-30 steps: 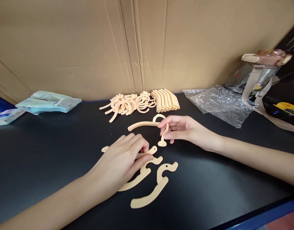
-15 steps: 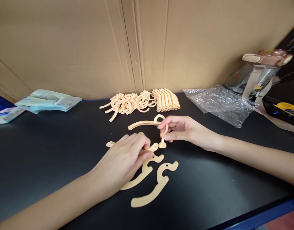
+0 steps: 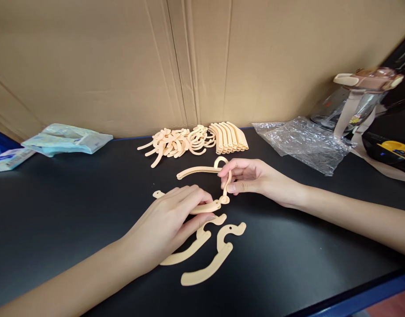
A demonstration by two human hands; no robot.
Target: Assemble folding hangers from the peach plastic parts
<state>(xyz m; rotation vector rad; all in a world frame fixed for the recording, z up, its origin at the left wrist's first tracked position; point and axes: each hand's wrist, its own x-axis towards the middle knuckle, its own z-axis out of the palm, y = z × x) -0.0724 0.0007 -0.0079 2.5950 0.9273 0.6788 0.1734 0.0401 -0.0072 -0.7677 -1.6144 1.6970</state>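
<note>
I have creased brown cardboard (image 3: 90, 66) upright behind a smooth black tabletop (image 3: 321, 229), where crinkled clear plastic (image 3: 304, 143) lies toward the right. Near the middle, my left hand (image 3: 171, 213) has thumb and fingers clamped on a curved cream bar (image 3: 205, 207) with a rounded, holed end; my right hand (image 3: 247, 176) pinches a slender, question-mark-shaped hook (image 3: 226, 188), its round, flared foot (image 3: 224, 200) right at that end, whether touching I cannot tell.

We see soft, moderate light, with a dull sheen on the black tabletop (image 3: 288, 259) at lower right and bright glints on the crumpled plastic (image 3: 308, 144) at centre right. Wide-angle distortion stretches the frame's sides.
</note>
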